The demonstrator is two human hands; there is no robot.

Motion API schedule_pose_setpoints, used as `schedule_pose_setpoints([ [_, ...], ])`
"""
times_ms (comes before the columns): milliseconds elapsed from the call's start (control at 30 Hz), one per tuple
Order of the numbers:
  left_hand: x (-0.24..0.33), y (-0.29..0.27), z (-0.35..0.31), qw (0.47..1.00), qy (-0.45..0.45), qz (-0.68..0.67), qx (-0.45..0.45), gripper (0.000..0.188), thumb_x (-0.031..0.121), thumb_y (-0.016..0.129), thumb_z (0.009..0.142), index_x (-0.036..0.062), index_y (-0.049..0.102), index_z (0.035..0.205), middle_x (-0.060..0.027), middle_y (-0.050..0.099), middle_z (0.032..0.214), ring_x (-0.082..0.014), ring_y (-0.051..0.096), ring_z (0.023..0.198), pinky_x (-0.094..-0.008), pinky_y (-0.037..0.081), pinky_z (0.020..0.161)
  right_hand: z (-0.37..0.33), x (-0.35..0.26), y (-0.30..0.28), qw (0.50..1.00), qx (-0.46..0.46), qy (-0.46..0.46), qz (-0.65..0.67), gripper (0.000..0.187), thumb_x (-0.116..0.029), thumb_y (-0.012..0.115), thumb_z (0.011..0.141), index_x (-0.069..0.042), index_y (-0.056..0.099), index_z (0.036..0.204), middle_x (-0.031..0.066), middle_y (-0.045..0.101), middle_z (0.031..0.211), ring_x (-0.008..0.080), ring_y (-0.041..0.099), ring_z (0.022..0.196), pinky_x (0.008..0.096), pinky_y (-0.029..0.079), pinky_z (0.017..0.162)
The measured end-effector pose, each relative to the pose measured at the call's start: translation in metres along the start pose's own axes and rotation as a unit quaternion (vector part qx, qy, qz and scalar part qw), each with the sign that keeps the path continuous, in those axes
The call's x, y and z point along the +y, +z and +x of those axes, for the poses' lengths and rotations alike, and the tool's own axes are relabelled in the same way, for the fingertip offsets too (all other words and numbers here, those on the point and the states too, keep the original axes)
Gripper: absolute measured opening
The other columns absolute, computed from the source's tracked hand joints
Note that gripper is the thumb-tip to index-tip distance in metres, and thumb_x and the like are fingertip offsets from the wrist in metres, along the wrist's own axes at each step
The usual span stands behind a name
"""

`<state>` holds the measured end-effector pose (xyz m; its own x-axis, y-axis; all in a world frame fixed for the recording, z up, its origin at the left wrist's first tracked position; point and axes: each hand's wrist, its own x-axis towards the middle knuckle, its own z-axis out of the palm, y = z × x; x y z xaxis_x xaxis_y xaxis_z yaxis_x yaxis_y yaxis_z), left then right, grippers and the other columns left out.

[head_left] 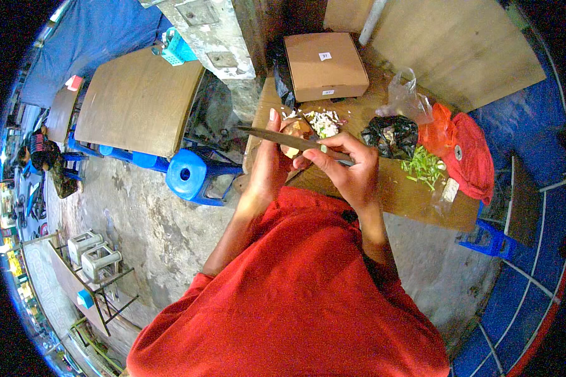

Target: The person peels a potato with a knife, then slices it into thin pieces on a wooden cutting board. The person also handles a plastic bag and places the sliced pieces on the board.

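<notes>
A long dark-bladed knife [283, 137] is in my right hand [352, 168], its blade pointing left across my left hand. The thumb and fingers of the right hand close around it near the handle end. My left hand [267, 164] is turned palm inward, thumb raised and the other fingers curled by the blade. What it holds, if anything, is hidden by the blade. Just beyond the blade is a brown and yellow lump [294, 130]; whether the left hand touches it I cannot tell. Finely chopped white pieces [324, 122] lie behind it on the wooden table [383, 191].
A cardboard box [327, 66] stands at the table's back. Rightward are an open black plastic bag [391, 135], cut green pieces [425, 168], a clear bag [410, 97] and a red cloth item [475, 157]. A blue stool [192, 176] and another table [138, 94] stand left.
</notes>
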<state>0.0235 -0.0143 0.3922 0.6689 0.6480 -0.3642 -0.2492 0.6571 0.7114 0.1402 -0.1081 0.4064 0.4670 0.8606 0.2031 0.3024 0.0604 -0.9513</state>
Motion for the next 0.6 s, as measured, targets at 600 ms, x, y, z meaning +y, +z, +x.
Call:
schedule_pose_setpoints([
  [600, 0.0, 0.008, -0.005, 0.999, 0.052, -0.009, -0.005, 0.05, 0.052, 0.032, 0.096, 0.0094, 0.055, 0.085, 0.0019, 0.048, 0.063, -0.0073, 0.036, 0.049, -0.0245, 0.027, 0.045, 0.001, 0.012, -0.013, 0.993, 0.052, -0.048, -0.093, 0.026, -0.024, 0.077, 0.074, -0.003, 0.066, 0.084, 0.0059, 0.066, 0.074, 0.0104, 0.061, 0.065, 0.0256, 0.048, 0.059],
])
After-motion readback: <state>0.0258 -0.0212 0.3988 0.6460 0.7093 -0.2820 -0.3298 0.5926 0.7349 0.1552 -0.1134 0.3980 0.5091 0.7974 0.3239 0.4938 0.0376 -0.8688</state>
